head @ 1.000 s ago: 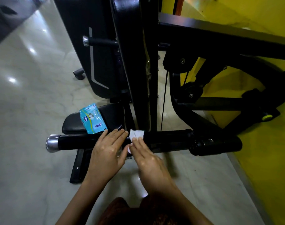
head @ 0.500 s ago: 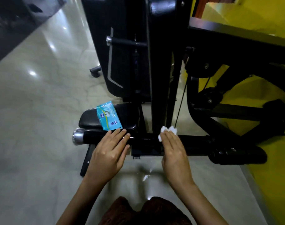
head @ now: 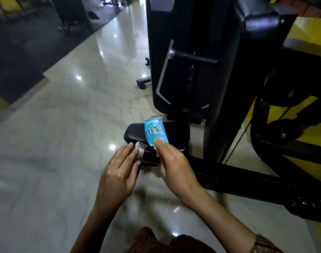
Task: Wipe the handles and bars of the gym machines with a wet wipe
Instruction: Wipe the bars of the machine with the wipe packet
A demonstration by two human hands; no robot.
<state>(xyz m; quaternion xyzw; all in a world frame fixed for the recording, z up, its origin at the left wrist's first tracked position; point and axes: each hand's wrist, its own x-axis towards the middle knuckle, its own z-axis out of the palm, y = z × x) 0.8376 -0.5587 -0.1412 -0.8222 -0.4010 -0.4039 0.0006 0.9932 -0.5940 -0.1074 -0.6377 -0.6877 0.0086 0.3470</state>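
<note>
Two hands crowd the bar (head: 229, 173) end: left hand (head: 117, 172) straight-fingered against the chrome cap (head: 140, 149), right hand (head: 172, 161) flat over the bar, hiding any wet wipe; fingertips blurred.

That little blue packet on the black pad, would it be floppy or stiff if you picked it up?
Probably floppy: the blue packet looks like a thin, crinkled film pouch. Likely light too, since it is small and lies flat on the black pad. Its shiny film may be a bit slippery.
</note>
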